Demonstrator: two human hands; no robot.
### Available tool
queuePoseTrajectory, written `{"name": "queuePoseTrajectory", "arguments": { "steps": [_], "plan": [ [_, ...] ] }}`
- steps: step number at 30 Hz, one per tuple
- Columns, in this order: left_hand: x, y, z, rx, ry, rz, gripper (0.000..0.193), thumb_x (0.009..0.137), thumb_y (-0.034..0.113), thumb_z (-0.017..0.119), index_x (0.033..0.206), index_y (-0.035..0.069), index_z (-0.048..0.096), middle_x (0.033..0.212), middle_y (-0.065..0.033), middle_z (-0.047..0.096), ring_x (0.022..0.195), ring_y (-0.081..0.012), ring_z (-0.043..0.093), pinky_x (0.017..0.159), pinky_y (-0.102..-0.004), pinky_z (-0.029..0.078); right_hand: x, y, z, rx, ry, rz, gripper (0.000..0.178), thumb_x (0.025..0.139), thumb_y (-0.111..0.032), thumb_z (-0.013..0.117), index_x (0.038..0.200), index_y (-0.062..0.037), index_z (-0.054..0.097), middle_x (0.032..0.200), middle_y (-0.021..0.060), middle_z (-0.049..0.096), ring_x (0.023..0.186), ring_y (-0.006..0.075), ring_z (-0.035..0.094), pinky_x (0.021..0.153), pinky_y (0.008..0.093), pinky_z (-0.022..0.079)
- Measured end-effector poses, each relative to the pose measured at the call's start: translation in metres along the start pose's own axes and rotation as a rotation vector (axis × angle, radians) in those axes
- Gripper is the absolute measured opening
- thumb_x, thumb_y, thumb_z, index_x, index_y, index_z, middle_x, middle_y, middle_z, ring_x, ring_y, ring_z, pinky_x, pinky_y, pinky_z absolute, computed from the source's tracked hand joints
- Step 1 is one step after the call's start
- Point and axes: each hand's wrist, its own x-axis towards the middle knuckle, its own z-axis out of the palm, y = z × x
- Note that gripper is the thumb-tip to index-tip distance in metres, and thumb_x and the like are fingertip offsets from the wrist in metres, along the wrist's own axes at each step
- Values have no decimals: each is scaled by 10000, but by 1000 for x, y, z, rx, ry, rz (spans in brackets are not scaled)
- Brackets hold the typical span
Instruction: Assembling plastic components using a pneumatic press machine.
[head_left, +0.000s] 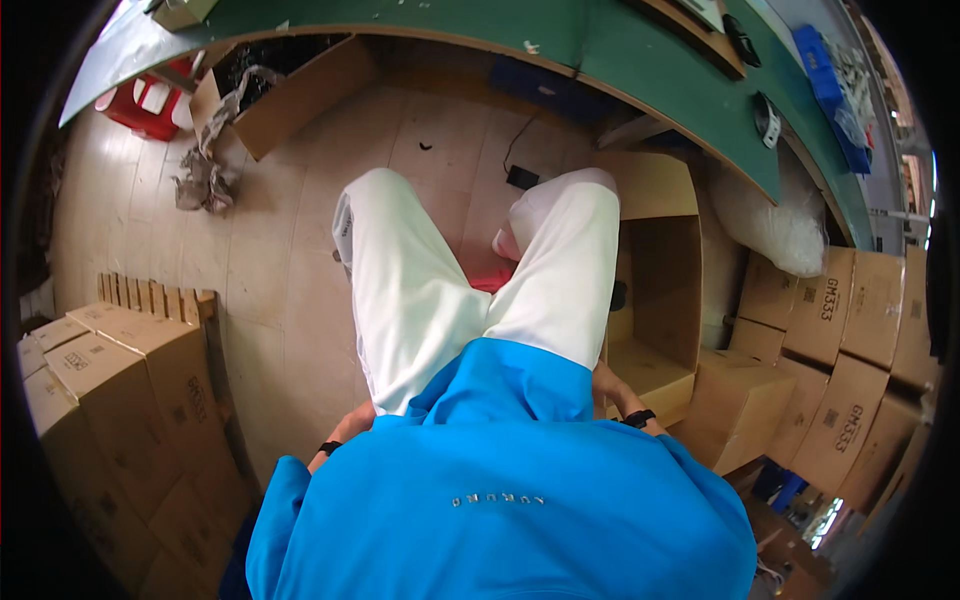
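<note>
I am seated, with both arms down at my sides. My left hand rests low beside my left hip, a black band on its wrist; its fingers are hidden behind my white trousers. On the other side, my right hand hangs by my right hip, also with a black wristband, and its fingers are out of sight too. Nearest to the right hand stands a tall, open cardboard box with a dark object low inside. Something red shows between my thighs, too covered to make out.
A green worktable curves across the front, with a tape roll and a blue tray. Carton stacks stand left and right. On the floor lie crumpled wrapping and a black adapter; a filled carton sits under the table.
</note>
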Motion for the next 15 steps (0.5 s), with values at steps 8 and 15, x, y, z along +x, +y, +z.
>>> {"name": "queuePoseTrajectory", "arguments": {
  "steps": [8,15],
  "plan": [
    [0,47,-43,-68,57,65,311,912,254,638,1179,133,741,1190,-79,746,1141,-253,699,915,-384,555,0,10,-1,288,-41,138,457,939,-198,740,1359,-54,634,1303,164,702,1212,273,651,980,398,533],
    [27,113,-131,27,37,69,312,927,255,630,1194,124,728,1189,-79,742,1136,-248,697,922,-383,553,57,14,6,621,-52,323,486,940,-224,737,1382,-60,617,1319,164,693,1228,284,640,996,400,525]
  ]
}}
